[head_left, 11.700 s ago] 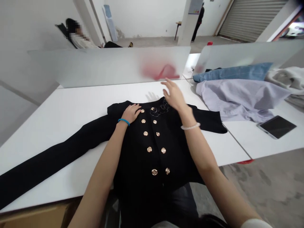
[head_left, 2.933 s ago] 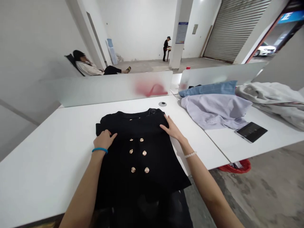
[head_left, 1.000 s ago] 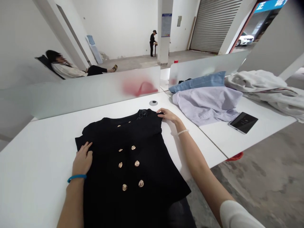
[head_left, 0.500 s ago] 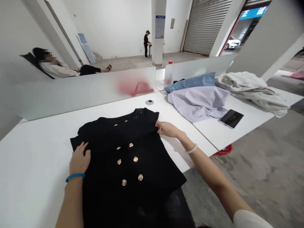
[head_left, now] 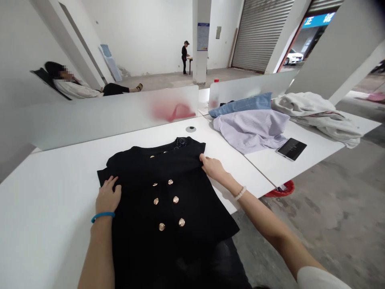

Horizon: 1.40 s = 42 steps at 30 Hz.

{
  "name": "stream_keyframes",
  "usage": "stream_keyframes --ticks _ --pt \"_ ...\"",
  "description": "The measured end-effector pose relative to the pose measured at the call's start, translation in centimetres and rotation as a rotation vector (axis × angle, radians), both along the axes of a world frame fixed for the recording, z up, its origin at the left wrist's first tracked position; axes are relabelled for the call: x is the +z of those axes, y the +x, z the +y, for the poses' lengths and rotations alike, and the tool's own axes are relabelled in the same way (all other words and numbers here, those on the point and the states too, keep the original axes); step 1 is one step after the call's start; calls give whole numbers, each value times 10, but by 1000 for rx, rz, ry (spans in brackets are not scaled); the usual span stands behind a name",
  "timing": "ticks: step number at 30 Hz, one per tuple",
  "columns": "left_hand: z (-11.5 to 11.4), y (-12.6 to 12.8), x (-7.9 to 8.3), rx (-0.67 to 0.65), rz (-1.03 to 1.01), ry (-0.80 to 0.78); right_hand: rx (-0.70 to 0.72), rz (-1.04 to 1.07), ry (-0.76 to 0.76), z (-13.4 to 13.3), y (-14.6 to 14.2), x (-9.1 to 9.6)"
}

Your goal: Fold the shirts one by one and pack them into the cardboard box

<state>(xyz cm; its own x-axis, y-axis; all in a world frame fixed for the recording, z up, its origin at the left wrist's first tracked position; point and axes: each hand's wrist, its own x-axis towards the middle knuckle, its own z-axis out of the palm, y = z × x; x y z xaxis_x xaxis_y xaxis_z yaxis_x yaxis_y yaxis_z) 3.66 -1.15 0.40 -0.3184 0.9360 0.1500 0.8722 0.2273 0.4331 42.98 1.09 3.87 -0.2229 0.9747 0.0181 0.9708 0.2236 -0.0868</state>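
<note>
A black top with gold buttons [head_left: 162, 188] lies flat on the white table [head_left: 48, 200], its sleeves folded in, its hem hanging over the near edge. My left hand [head_left: 107, 195], with a blue band at the wrist, rests flat and open on the garment's left edge. My right hand [head_left: 213, 166], with a white bead bracelet, lies with fingers stretched out on the right edge near the shoulder.
A frosted divider [head_left: 99, 116] runs along the table's far side. On the adjoining table to the right lie a lilac shirt [head_left: 251, 130], blue jeans [head_left: 240, 105], a pale garment [head_left: 319, 112] and a dark tablet [head_left: 291, 148]. A person reclines far left; another stands far back.
Over the last second my right hand slid from the collar down the garment's right edge toward me. My left hand stayed on the left edge. The sleeves, spread out earlier, are folded in.
</note>
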Motion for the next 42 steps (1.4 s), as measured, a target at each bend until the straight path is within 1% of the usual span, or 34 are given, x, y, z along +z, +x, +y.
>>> stream_keyframes --ticks 3,4,5,6,7,9,10,11,12,14,16,17,19,22,24,27,30,32,33,35,36,37,39,40,41,42 --pt "1 -2 -5 -1 -5 35 87 -79 -146 -7 4 24" --pt "2 -2 -6 3 -9 43 114 -92 -161 -8 3 32" --pt "2 -3 -7 9 -13 47 132 -90 -140 -8 -1 40" --pt "2 -3 -8 14 -16 48 146 -70 -85 -6 -6 45" --pt "2 -3 -9 14 -17 44 161 -31 1 -3 -14 47" --pt "2 -3 -10 7 -10 22 189 64 199 8 -33 40" --pt "1 -4 -10 0 -3 6 198 93 265 13 -41 31" --pt "-1 -4 -11 -9 7 -10 198 100 291 20 -48 20" --pt "-2 -5 -10 -20 20 -27 187 88 274 25 -51 8" --pt "-6 -7 -7 -43 48 -83 146 52 138 36 -50 -14" --pt "-8 -7 -1 -64 79 -168 93 37 3 44 -42 -29" --pt "-10 -6 2 -67 95 -210 67 32 -21 47 -37 -33" --pt "-11 -3 10 -43 133 -225 40 31 -9 52 -30 -36" --pt "-10 2 15 -18 158 -77 50 86 -29 59 -25 -36" --pt "-9 2 12 -44 134 -19 65 209 -52 66 -24 -34" --pt "-7 -1 6 -69 101 -42 82 416 -1 75 -21 -33" --pt "-16 -1 6 -42 110 -15 51 519 62 69 -11 -33" --pt "-37 5 11 -28 113 5 25 565 96 50 1 -34" --pt "-53 10 15 -36 104 15 16 595 112 35 9 -32" --pt "-96 23 25 -69 34 25 -19 707 127 -7 27 -26" --pt "-121 31 29 -63 -34 39 -49 813 113 -32 38 -21" --pt "-147 40 32 -29 -140 24 -94 927 71 -58 49 -15" --pt "-198 54 32 60 -395 -5 -140 1006 -113 -110 72 -3" --pt "-220 58 28 119 -532 36 -139 1004 -256 -133 83 2" --pt "-239 60 21 209 -635 56 -151 989 -398 -154 93 4" --pt "-253 60 13 309 -696 80 -182 972 -505 -170 100 4"
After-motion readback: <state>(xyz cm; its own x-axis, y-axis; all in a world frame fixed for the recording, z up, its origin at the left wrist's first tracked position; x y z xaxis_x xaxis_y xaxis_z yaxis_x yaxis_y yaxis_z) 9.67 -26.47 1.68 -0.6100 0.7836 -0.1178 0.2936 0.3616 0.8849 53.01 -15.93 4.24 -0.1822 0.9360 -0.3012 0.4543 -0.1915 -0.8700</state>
